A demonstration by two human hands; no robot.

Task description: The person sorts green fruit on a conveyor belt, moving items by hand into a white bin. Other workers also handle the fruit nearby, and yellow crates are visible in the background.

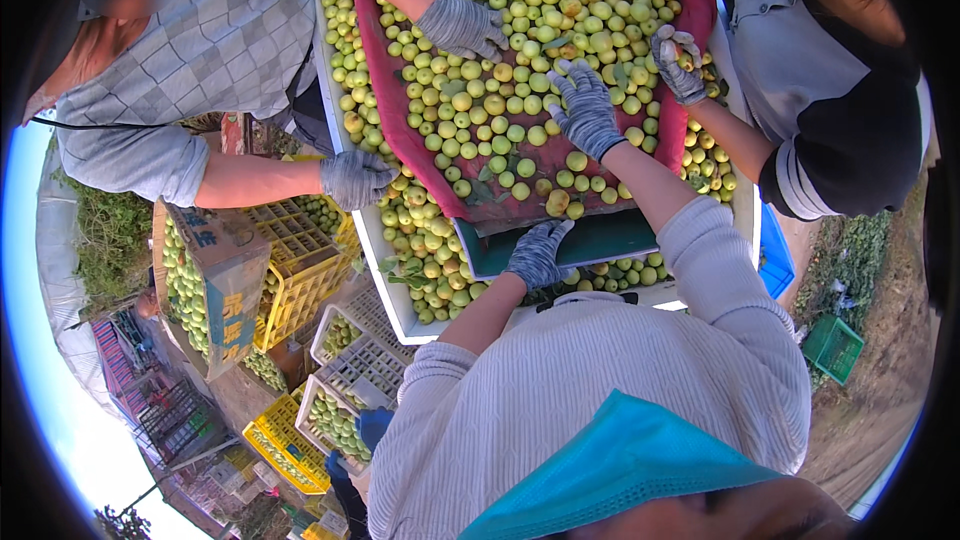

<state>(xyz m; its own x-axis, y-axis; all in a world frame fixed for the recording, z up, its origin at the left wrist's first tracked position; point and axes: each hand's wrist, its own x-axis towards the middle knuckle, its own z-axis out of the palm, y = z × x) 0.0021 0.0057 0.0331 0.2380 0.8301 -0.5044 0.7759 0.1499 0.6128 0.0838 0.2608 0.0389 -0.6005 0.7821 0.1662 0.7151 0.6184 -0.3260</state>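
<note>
Small round green fruits [461, 101] are spread over a red cloth-lined sorting surface [529, 131], thinning toward its near end. My right hand [589, 109], in a grey knitted glove, reaches over them with fingers spread, among the fruits. My left hand [538, 253], gloved alike, lies at the dark green panel [604, 240] below the cloth's near edge, fingers slightly apart; its palm side is hidden. More fruits [431, 259] fill the white trough [373, 259] around the surface. A few leaves lie among the fruits.
A co-worker's two gloved hands [461, 26] are over the left side; another co-worker's gloved hand [679, 64] holds fruit at right. At lower left stand a cardboard box [240, 277], yellow crates [300, 300] and white crates [360, 367]. A blue bin [776, 255] and green crate [834, 349] are right.
</note>
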